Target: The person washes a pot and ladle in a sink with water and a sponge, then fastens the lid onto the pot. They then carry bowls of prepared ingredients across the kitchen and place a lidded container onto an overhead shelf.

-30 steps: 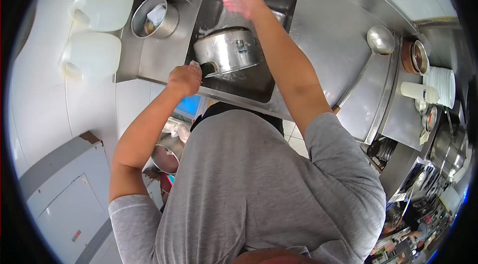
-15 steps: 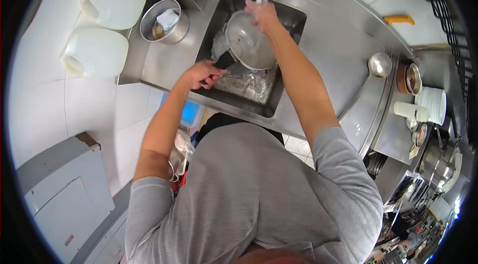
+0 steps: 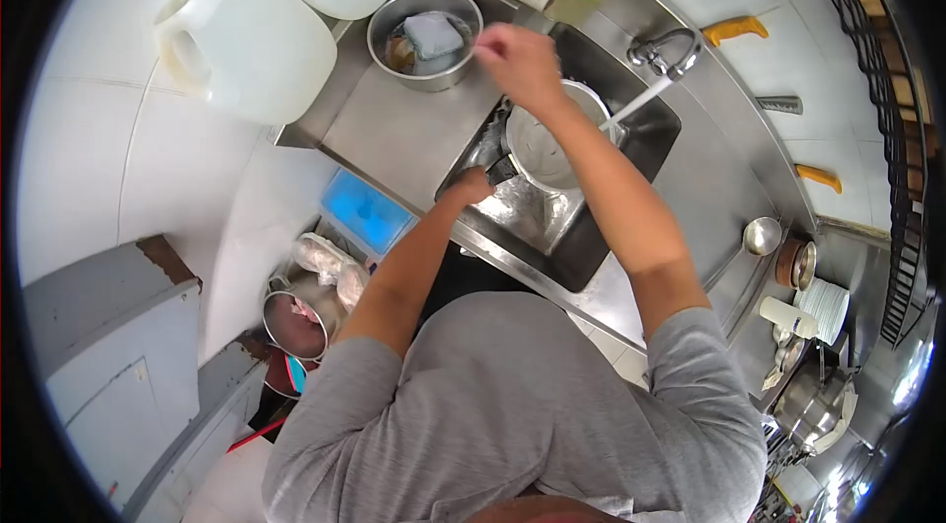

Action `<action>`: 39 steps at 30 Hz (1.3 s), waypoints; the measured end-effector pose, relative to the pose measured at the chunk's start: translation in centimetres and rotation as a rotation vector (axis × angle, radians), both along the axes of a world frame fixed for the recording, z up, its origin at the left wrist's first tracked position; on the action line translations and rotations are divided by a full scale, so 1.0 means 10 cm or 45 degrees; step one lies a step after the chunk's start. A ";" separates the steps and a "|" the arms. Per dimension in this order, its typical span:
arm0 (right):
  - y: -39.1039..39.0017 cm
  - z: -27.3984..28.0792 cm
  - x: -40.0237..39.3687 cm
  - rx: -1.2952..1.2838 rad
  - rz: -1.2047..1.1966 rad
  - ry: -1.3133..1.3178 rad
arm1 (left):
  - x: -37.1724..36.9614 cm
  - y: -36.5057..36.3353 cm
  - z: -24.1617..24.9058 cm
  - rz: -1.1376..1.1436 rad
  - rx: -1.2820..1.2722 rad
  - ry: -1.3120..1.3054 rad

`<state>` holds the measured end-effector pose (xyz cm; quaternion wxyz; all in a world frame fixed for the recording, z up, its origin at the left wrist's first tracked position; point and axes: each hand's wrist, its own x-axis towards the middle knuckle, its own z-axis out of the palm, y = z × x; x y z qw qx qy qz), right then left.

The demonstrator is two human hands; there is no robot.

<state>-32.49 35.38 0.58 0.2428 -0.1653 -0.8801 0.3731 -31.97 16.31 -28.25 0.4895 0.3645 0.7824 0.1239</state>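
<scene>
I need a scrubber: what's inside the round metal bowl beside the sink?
The bowl holds a pale block and something brownish; whatever lies beneath them is covered.

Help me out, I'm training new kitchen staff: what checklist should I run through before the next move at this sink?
1. Left hand gripping the pot's handle: ok.
2. Pot within the sink: ok; whether it rests on the bottom, cannot tell.
3. Water running from the tap: ok.
4. Grey pad inside the bowl: ok.
5. Right hand, near the bowl's rim, empty: cannot tell.
6. Pot clean inside: cannot tell.
</scene>
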 end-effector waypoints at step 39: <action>2.38 -1.39 1.76 -2.315 -0.529 0.504 | 0.01 0.12 -0.03 -0.185 -0.220 0.191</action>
